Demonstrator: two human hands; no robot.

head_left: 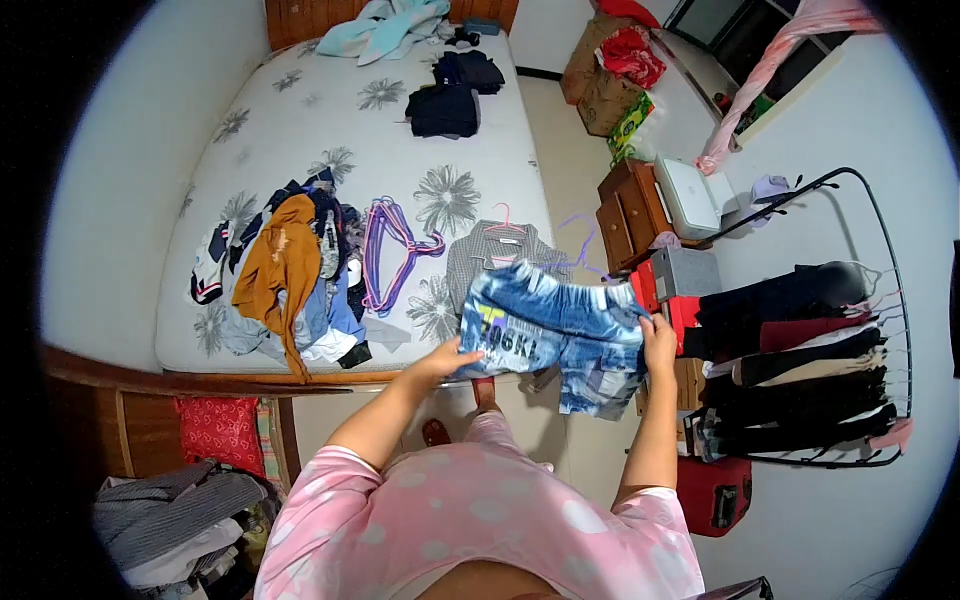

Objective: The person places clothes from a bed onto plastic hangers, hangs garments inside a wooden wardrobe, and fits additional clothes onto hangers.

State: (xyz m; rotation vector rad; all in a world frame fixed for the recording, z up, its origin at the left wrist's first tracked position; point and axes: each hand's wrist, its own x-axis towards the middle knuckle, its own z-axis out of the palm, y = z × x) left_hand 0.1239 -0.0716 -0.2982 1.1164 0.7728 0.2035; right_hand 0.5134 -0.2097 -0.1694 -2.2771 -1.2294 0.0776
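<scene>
A pair of blue denim shorts [545, 325] with an elastic waist and printed letters is stretched between my two hands, above the bed's near edge. My left hand [447, 358] grips its left side; my right hand [658, 345] is closed on the opposite side. Behind the shorts, a grey checked shirt [470, 250] lies on the bed with a pink hanger [503, 222] at its collar. A purple hanger [583, 250] shows just beyond the shorts, and the shorts hide part of the shirt.
On the mattress [300, 110] lie a heap of clothes [280, 260], a bundle of hangers [395, 250] and folded dark clothes [443, 110]. A clothes rack [905, 330] with hung garments stands right, near a wooden cabinet [625, 215]. More clothes [180, 520] are piled lower left.
</scene>
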